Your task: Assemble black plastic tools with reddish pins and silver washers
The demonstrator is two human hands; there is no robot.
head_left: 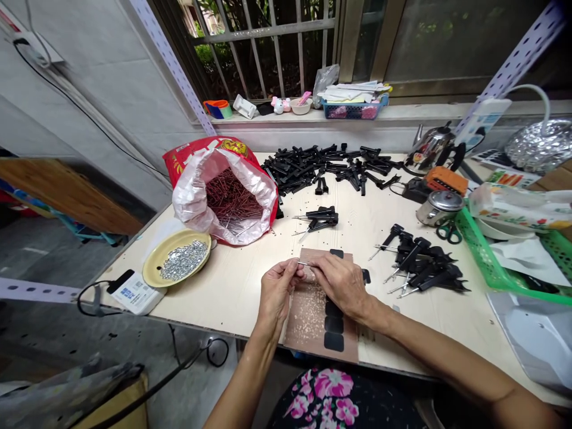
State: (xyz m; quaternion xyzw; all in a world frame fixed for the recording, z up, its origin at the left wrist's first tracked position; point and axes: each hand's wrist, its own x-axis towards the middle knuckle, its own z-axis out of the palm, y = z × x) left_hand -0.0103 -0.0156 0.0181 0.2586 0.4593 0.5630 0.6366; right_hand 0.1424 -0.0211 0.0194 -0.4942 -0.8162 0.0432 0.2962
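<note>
Your left hand (277, 285) and right hand (340, 281) pinch a thin pin (304, 264) between their fingertips, just above the board (308, 316).

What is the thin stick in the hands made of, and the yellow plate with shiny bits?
The thin pin between the left hand and right hand looks like bare metal: slim, grey, glinting. The yellow plate seems plastic or enamel, smooth and glossy. The shiny bits on it look like small silvery metal pieces.
</note>
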